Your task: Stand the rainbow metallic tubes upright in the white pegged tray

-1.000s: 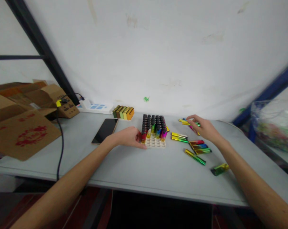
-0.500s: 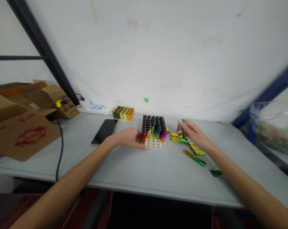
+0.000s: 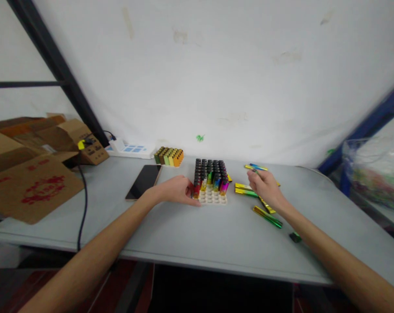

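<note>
My left hand (image 3: pixel 175 190) is closed at the left edge of a white tray (image 3: pixel 213 200), its thumb along the front corner and its other fingers partly hidden beside the lighters. Several black-topped lighters (image 3: pixel 210 168) stand upright in the tray's back rows, with red, yellow, blue and pink bodies in front. The front holes show bare. To the right, my right hand (image 3: pixel 265 187) is closed in a fist over the table; a small dark-green tip shows at its top, and the rest is hidden. Shiny gold-and-green strips (image 3: pixel 245 190) lie beside and under that hand.
One gold-green strip (image 3: pixel 267 216) lies nearer the front, with a small dark-green piece (image 3: pixel 295 237) beyond it. A phone (image 3: pixel 144 181), a block of yellow-green lighters (image 3: pixel 169 156), a power strip (image 3: pixel 131 150) and open cardboard boxes (image 3: pixel 37 184) are leftward. A clear bag (image 3: pixel 375 174) stands right.
My right hand has turned and closed into a fist; the upright green-and-gold piece it held is now mostly hidden. My left hand stays at the tray.
</note>
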The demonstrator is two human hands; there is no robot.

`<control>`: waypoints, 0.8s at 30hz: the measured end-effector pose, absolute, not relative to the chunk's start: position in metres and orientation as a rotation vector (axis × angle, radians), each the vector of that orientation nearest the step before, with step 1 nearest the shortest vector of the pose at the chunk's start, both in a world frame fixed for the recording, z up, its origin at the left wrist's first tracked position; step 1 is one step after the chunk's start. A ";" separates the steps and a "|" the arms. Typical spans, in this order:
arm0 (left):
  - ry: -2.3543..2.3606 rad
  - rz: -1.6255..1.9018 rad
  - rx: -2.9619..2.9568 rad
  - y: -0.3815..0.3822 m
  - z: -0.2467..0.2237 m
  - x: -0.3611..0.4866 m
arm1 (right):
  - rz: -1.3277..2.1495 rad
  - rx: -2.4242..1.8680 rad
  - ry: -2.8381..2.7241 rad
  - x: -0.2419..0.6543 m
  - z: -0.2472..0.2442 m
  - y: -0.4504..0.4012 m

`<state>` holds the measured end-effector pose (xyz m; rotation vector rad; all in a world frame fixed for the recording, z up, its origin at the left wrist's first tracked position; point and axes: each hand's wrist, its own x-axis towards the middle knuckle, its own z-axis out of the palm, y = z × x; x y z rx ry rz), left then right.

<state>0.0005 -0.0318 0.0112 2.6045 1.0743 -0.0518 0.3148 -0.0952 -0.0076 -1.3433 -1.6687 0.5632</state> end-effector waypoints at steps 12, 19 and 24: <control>1.069 -0.037 2.612 -0.031 0.010 0.001 | 0.502 -1.428 -1.728 0.304 -0.003 -0.101; 1.054 -0.030 2.607 -0.030 0.008 -0.001 | 0.476 -1.397 -1.774 0.306 -0.003 -0.102; 1.047 -0.027 2.617 -0.029 0.007 -0.001 | 0.422 -1.419 -1.816 0.303 0.000 -0.104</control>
